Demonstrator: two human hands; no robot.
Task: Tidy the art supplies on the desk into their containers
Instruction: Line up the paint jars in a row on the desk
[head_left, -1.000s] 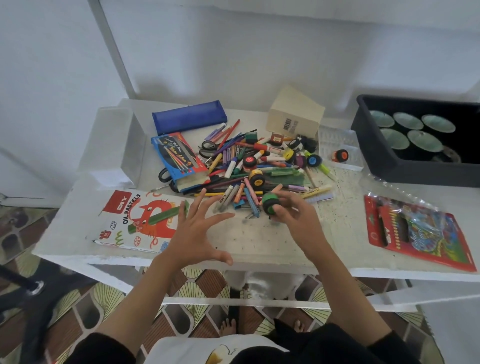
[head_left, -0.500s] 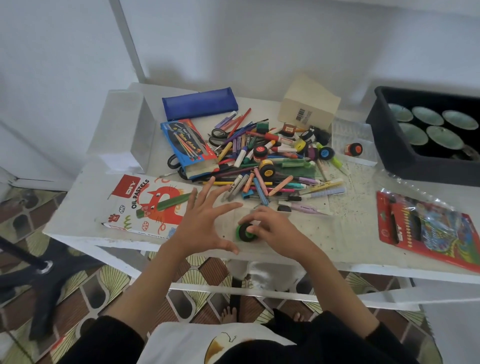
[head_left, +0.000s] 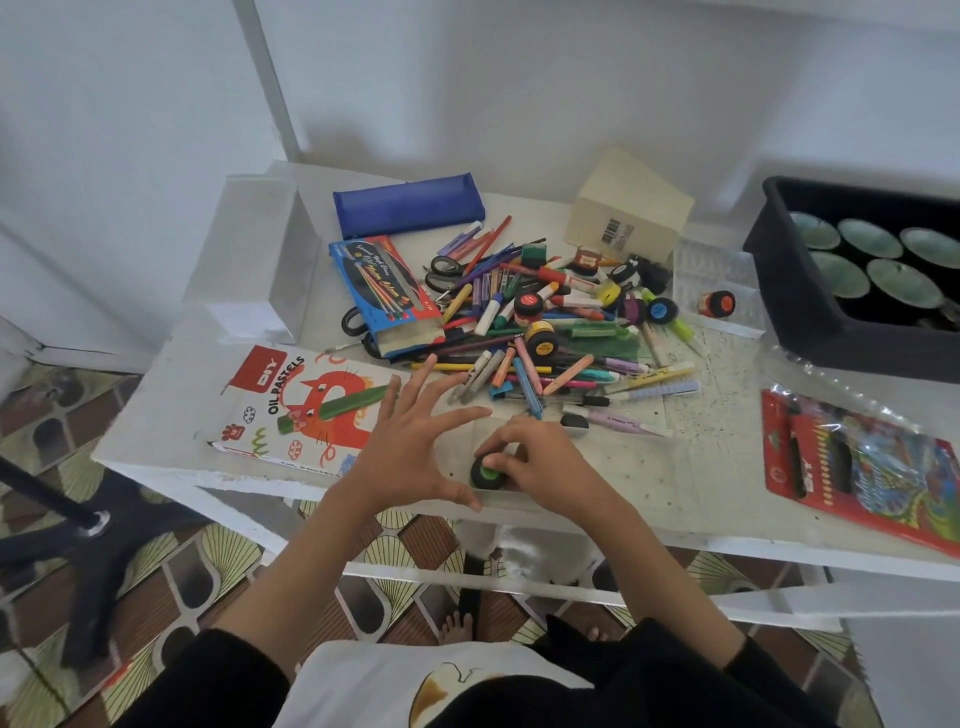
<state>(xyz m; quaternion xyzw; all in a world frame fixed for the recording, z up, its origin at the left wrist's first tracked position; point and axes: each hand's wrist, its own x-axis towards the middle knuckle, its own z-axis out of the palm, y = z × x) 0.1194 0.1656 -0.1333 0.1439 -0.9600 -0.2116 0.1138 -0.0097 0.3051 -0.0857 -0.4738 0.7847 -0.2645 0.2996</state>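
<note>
The green-lidded paint pot (head_left: 487, 472) is down at the near edge of the desk (head_left: 675, 499), well apart from the pile of pens and crayons (head_left: 545, 338). The grip of the right hand (head_left: 540, 462) is clamped on it, with fingers curled over and round it from above and the green lid showing between them. The left hand (head_left: 410, 452) is spread wide just beside it, fingers straight and apart, nothing held. Whether its palm rests on the desk cannot be told.

A lid check or a set-down is judged to be the step in hand, and it is hard to call which. Either way, the pot should be kept upright and the lid pressed or twisted home before it is moved, since a loose lid would mean paint on the desk. The base could be steadied by the spread hand while the lid is turned. The edge is close, so the pot is best drawn inward, not slid outward.

More pots are seen in the pile, and an orange-lidded pot (head_left: 717, 303) sits on the clear tray (head_left: 727, 260) at the far right. That tray is judged the likely home. The pot should be lifted over the pile, not pushed through it.
</note>
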